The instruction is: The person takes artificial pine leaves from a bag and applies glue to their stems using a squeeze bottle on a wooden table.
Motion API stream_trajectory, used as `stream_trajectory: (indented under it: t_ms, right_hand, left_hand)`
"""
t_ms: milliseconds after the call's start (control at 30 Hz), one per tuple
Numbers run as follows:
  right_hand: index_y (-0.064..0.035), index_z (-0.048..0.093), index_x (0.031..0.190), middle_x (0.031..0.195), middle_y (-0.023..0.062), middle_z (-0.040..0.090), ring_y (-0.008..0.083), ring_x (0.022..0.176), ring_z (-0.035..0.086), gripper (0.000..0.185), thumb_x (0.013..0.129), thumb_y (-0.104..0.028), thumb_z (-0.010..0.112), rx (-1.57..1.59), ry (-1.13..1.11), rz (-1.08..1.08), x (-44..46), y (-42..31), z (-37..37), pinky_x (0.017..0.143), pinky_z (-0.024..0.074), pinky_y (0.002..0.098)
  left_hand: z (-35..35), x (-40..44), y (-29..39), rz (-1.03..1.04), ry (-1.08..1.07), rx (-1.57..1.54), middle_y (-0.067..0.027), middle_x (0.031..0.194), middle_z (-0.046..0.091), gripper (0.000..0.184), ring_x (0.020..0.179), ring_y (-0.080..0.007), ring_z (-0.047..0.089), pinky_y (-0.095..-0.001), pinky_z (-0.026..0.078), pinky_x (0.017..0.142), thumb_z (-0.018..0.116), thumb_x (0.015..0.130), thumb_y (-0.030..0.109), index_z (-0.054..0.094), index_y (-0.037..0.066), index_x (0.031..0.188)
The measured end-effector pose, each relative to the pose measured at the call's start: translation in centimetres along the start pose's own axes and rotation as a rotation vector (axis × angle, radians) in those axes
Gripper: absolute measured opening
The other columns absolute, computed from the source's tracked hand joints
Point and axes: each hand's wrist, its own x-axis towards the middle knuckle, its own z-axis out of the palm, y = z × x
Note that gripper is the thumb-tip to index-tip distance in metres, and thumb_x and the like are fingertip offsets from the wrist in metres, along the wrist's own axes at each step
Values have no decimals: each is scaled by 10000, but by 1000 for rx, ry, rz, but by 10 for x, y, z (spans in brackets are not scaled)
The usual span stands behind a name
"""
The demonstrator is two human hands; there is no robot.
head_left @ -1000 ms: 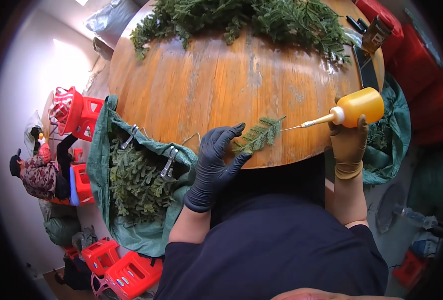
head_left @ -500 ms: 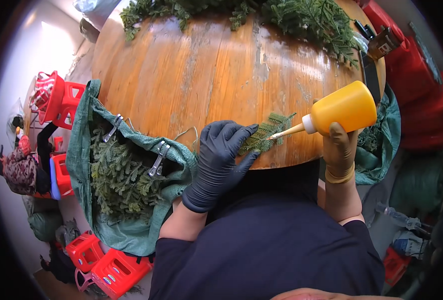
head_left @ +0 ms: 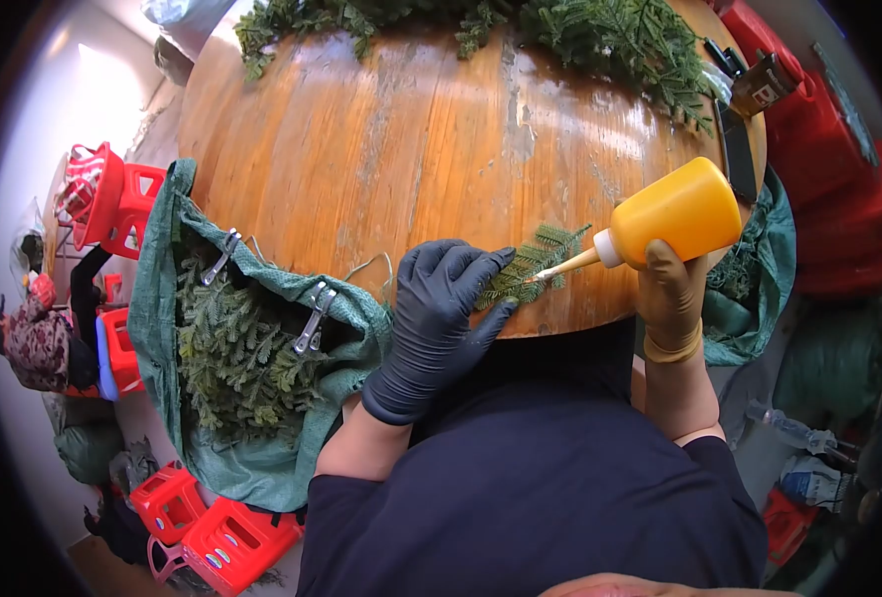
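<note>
My left hand (head_left: 441, 308), in a black glove, pinches the lower end of a small green fir sprig (head_left: 551, 254) at the near edge of the wooden table (head_left: 411, 169). In a tan glove, my right hand (head_left: 672, 298) is wrapped round a yellow squeeze bottle (head_left: 678, 214). The bottle is tilted, its long nozzle pointing left and down, with the tip at the middle of the sprig. Whether the tip touches the needles is too small to tell.
Fir branches (head_left: 620, 50) lie along the table's far side, near a black phone-like object (head_left: 735, 149). A green sack (head_left: 252, 478) of sprigs with metal clips hangs at the left. Red stools (head_left: 237, 542) and another person (head_left: 38, 343) are farther left.
Since a second ago, the bottle in my right hand has moved left, bringing its nozzle onto the sprig. My left hand keeps its hold. The view has shifted slightly.
</note>
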Motion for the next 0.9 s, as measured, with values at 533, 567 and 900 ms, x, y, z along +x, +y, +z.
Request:
stream_trajectory:
  t_ms: [533,567,900]
  right_hand:
    - [-4,556,1115,973,81,640,181,875,640,387,822,-212,700,-99,92,-94,21,-18,-5,832,511,324]
    - [-5,559,1112,970,79,641,179,876,640,383,823,-215,699,-114,91,-92,22,-18,-6,832,509,323]
    - [-3,575,1083,960,71,639,167,865,621,365,828,-236,689,-132,150,-114,36,-21,-18,833,485,316]
  left_hand:
    - [1,0,0,7,-10,2,-53,977,617,461,997,-279,550,-415,386,909,771,695,166,645,103,1134]
    - [1,0,-1,10,-10,7,-54,976,617,458,997,-280,549,-415,385,910,770,697,168,645,101,1132]
    - [1,1,0,14,-13,17,-57,971,616,448,996,-288,550,-421,380,920,763,695,170,643,96,1120]
